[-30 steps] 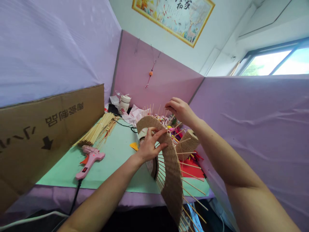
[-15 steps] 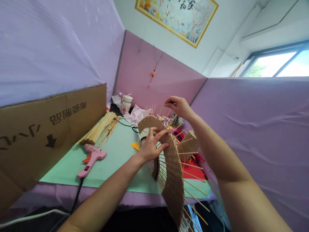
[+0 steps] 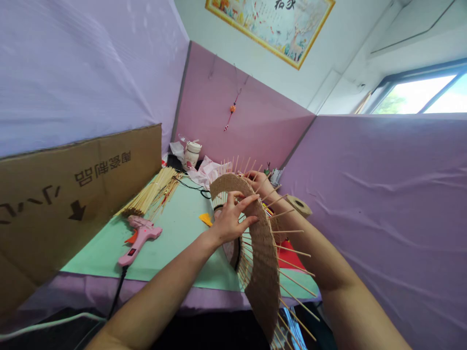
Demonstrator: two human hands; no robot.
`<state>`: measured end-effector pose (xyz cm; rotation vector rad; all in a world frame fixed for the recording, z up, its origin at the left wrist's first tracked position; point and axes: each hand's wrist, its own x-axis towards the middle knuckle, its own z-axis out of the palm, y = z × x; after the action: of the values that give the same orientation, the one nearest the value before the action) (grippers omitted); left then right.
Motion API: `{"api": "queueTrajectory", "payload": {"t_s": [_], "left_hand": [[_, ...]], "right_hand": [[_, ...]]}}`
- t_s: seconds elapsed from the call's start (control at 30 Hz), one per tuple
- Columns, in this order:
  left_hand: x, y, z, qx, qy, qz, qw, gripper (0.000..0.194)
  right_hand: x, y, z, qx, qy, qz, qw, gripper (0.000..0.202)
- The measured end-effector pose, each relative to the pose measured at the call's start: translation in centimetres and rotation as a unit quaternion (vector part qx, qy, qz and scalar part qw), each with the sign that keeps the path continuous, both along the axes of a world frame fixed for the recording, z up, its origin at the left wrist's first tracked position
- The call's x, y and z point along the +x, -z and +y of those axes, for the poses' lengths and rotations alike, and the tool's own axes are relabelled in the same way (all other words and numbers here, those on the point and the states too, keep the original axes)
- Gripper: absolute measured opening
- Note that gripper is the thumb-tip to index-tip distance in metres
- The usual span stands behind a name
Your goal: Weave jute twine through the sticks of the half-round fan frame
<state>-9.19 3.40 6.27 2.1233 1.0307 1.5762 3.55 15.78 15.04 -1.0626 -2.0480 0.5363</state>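
A curved, woven brown twine band (image 3: 263, 257) stands tilted on edge, with thin wooden sticks (image 3: 294, 250) radiating from its outer rim. Toward its inner side the sticks run to a dark-edged centre piece (image 3: 233, 250), partly covered by my hand. My left hand (image 3: 233, 218) grips the band's upper part, fingers and thumb laid across its face. Behind the top rim, among the stick ends, is my right hand (image 3: 260, 182). Its fingers are bent together at the weaving; what they pinch is hidden.
On the green tabletop (image 3: 175, 243) lie a pink glue gun (image 3: 140, 238) and a bundle of sticks (image 3: 153, 192). A cardboard panel (image 3: 98, 194) stands left. A white jar (image 3: 191, 154) is at the back, a twine roll (image 3: 298, 206) at right beyond my forearm.
My right hand has come down from above the work to the band's far top rim. My left hand keeps its hold, and the woven piece has barely moved.
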Motion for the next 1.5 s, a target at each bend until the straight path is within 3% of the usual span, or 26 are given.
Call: {"api": "queueTrajectory", "payload": {"t_s": [0.17, 0.27, 0.4, 0.5, 0.67, 0.73, 0.97, 1.13, 1.33, 1.43, 1.5], "left_hand": [[0.1, -0.3, 0.8, -0.015, 0.012, -0.088, 0.996, 0.076], [0.0, -1.4, 1.4, -0.036, -0.008, -0.133, 0.990, 0.070], [-0.4, -2.9, 1.9, -0.039, -0.025, -0.070, 0.996, 0.058], [-0.5, -3.3, 2.0, -0.046, -0.029, -0.051, 0.997, 0.055], [0.1, -3.0, 2.0, -0.047, -0.043, -0.055, 0.996, 0.052], [0.3, -2.9, 1.9, -0.048, -0.047, -0.057, 0.996, 0.053], [0.5, -2.6, 2.1, -0.043, -0.060, -0.054, 0.996, 0.052], [0.6, -2.6, 2.1, -0.047, -0.053, -0.059, 0.996, 0.054], [0.6, -2.7, 1.8, -0.054, -0.047, -0.057, 0.996, 0.055], [0.5, -2.7, 1.6, -0.053, -0.048, -0.058, 0.996, 0.055], [0.5, -2.6, 1.6, -0.057, -0.048, -0.059, 0.996, 0.056]], "right_hand": [[-0.1, 0.4, -1.0, -0.035, -0.012, 0.024, 0.999, 0.036], [0.0, 0.7, -1.4, -0.063, -0.040, 0.038, 0.996, 0.037], [0.3, 0.9, -0.9, -0.065, -0.059, 0.034, 0.996, 0.035], [0.8, 0.5, 0.0, -0.005, -0.035, -0.003, 0.999, 0.029], [1.5, -1.6, 0.8, 0.195, 0.072, -0.115, 0.971, 0.023], [1.6, -2.8, 0.7, 0.248, 0.084, -0.141, 0.955, 0.024], [1.2, -7.2, 0.0, 0.315, -0.043, -0.213, 0.924, 0.014], [0.5, -8.8, 0.7, 0.354, -0.075, -0.225, 0.904, 0.015], [0.0, -7.9, 2.9, 0.302, -0.045, -0.164, 0.938, 0.011], [0.0, -5.6, 3.8, 0.161, 0.004, -0.100, 0.982, 0.009], [-0.2, -3.5, 4.0, 0.063, 0.008, -0.069, 0.996, 0.012]]}}
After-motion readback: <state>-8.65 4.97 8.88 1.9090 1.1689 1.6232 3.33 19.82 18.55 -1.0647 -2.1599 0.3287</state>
